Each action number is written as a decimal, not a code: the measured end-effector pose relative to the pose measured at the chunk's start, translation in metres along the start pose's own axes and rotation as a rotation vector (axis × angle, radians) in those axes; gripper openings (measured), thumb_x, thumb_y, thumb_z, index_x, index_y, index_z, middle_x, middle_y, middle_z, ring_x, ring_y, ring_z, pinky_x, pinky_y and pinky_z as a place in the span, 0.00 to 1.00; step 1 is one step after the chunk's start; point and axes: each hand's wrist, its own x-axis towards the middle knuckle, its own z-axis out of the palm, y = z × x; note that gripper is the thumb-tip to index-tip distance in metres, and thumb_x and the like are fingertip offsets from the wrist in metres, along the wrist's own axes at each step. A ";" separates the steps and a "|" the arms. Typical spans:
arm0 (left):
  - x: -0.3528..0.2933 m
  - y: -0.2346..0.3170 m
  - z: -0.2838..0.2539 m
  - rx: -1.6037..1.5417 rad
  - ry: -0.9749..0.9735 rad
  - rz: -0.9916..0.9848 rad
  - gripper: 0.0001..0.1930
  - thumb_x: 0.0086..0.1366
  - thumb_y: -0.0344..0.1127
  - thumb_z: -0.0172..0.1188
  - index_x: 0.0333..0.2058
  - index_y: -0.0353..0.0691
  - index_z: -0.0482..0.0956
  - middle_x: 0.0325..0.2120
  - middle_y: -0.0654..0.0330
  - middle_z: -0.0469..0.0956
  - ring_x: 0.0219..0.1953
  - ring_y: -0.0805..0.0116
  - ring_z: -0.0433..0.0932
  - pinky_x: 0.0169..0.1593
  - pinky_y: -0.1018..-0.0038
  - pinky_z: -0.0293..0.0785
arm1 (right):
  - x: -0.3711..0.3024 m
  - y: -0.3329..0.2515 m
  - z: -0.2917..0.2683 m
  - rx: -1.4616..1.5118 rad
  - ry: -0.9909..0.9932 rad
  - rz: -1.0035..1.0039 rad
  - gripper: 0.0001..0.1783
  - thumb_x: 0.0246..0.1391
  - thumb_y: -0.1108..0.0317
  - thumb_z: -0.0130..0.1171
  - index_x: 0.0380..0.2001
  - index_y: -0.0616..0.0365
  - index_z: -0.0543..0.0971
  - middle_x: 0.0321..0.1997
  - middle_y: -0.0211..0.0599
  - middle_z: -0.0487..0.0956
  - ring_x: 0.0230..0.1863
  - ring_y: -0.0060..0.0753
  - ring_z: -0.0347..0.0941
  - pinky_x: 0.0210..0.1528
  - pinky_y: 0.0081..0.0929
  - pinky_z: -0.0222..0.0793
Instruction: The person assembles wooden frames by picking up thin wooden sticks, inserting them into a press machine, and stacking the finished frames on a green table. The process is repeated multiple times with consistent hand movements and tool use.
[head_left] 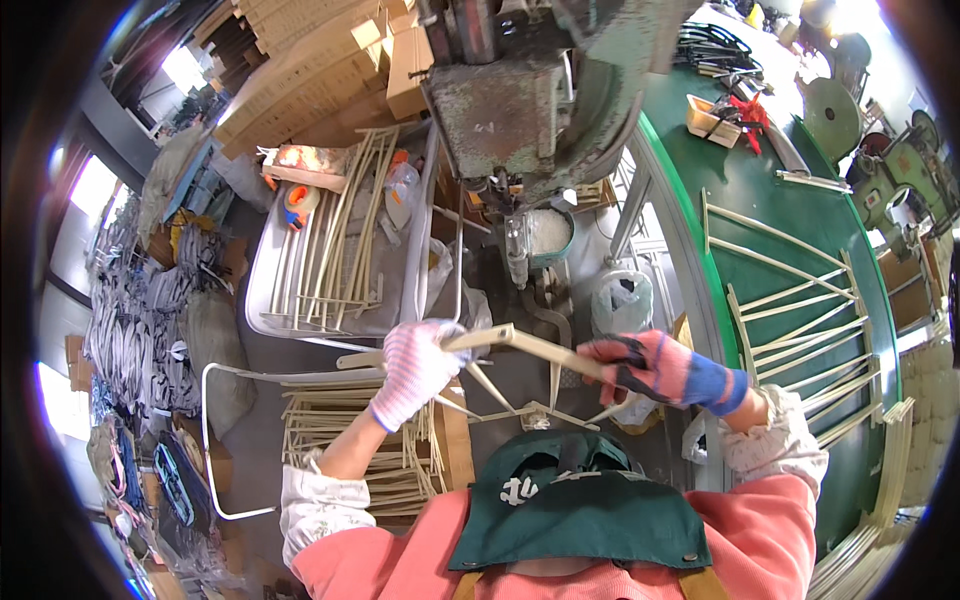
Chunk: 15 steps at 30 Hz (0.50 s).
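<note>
Across my lap, below the press head, I hold a frame of beige bars (545, 348). A hole shows near one bar end, and thin rods run downward from it. My left hand (418, 365), in a pink-and-white striped glove, is wrapped round its left part. The right part is gripped by my right hand (655, 368), in a pink and blue glove with dark fingers. Above and ahead stands a worn green-grey press (495, 115), its narrow tool (518, 255) pointing down, apart from the frame. The lower rods are partly hidden behind the upper bars.
A white bin (262, 290) with long rods, tape and a box stands at left. Stacked beige bars (370, 480) lie below it beside a white metal rail (208, 420). On the green table (690, 130) at right are ladder-like frames (800, 320). A bowl of small white pieces (550, 232) sits by the press.
</note>
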 end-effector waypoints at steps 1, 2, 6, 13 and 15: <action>-0.011 0.004 -0.005 0.036 -0.001 0.016 0.12 0.44 0.45 0.71 0.24 0.45 0.82 0.15 0.59 0.76 0.17 0.68 0.75 0.24 0.73 0.69 | -0.019 0.010 -0.010 -0.131 -0.053 -0.186 0.19 0.56 0.75 0.48 0.52 0.61 0.70 0.40 0.35 0.78 0.38 0.22 0.74 0.40 0.18 0.69; -0.025 0.003 -0.015 -0.087 -0.005 -0.014 0.11 0.45 0.42 0.71 0.23 0.42 0.82 0.14 0.60 0.77 0.17 0.72 0.75 0.23 0.75 0.69 | -0.044 0.024 -0.031 0.113 -0.034 -0.089 0.19 0.57 0.75 0.45 0.53 0.62 0.68 0.42 0.39 0.77 0.45 0.28 0.74 0.45 0.21 0.70; -0.083 -0.044 -0.084 -0.223 0.328 -0.064 0.11 0.45 0.38 0.66 0.20 0.36 0.78 0.13 0.67 0.72 0.18 0.78 0.68 0.22 0.78 0.61 | -0.127 0.160 -0.132 0.283 0.617 0.001 0.15 0.55 0.70 0.52 0.46 0.62 0.73 0.37 0.34 0.79 0.36 0.23 0.75 0.36 0.20 0.73; -0.214 -0.186 -0.118 -1.342 0.945 -0.154 0.11 0.64 0.45 0.52 0.34 0.43 0.73 0.15 0.70 0.69 0.12 0.77 0.63 0.21 0.78 0.65 | -0.124 0.360 -0.114 -0.096 0.545 0.289 0.45 0.44 0.69 0.66 0.63 0.55 0.55 0.60 0.38 0.66 0.51 0.31 0.67 0.53 0.28 0.66; -0.244 -0.200 -0.102 -1.259 0.786 -0.016 0.13 0.62 0.48 0.55 0.27 0.45 0.70 0.11 0.72 0.62 0.10 0.80 0.58 0.17 0.81 0.59 | -0.068 0.325 -0.082 -0.339 0.618 -0.252 0.42 0.49 0.66 0.62 0.64 0.54 0.53 0.63 0.37 0.63 0.56 0.31 0.61 0.59 0.25 0.57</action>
